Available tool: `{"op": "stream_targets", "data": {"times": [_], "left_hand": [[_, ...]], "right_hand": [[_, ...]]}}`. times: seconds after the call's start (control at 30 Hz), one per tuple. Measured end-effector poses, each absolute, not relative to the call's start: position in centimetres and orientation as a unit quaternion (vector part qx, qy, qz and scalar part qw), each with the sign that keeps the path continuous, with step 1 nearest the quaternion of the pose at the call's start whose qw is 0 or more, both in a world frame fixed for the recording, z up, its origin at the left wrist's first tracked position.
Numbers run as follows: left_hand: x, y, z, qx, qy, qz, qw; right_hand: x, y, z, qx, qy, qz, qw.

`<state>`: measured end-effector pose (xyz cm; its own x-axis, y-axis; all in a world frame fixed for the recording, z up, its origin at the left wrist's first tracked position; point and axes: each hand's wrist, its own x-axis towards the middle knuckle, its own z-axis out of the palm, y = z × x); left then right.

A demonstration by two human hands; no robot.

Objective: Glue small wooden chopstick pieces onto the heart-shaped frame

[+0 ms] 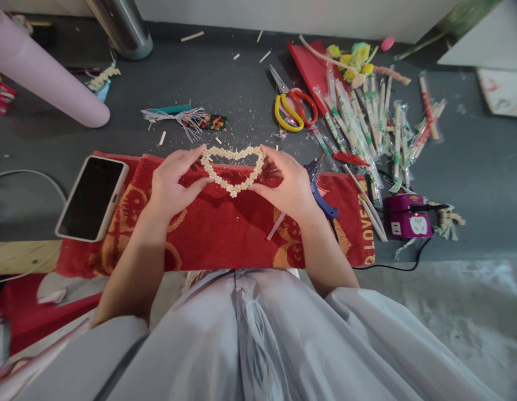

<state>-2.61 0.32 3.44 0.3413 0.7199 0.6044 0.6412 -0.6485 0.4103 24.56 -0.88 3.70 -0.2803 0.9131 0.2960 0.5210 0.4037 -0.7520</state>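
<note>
A cream heart-shaped frame [233, 194] with a bumpy surface is held up over the far edge of the red towel [225, 239]. My left hand [172, 181] grips its left side between thumb and fingers, and my right hand [286, 184] grips its right side the same way. The heart's point faces me and its middle is open. Just right of my right hand lies a blue glue gun [324, 200], partly hidden by that hand. A thin translucent stick [276, 226] rests on the towel below it.
A phone [91, 197] lies at the towel's left. Scissors [292, 108], wrapped sticks [354, 120] and yellow flowers [359, 55] are at the back right, a purple power socket [409, 217] at the right. A pink cylinder [53, 78] and metal post [127, 30] stand at the back left.
</note>
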Motion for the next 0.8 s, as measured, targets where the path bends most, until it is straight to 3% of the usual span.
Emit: {"op": "stream_targets", "data": {"times": [0.8], "left_hand": [[-2.72,0.32,3.24,0.809,0.420,0.403,0.084]], "right_hand": [[24.49,-0.95,3.76,-0.484,-0.737,0.289,0.373]]}}
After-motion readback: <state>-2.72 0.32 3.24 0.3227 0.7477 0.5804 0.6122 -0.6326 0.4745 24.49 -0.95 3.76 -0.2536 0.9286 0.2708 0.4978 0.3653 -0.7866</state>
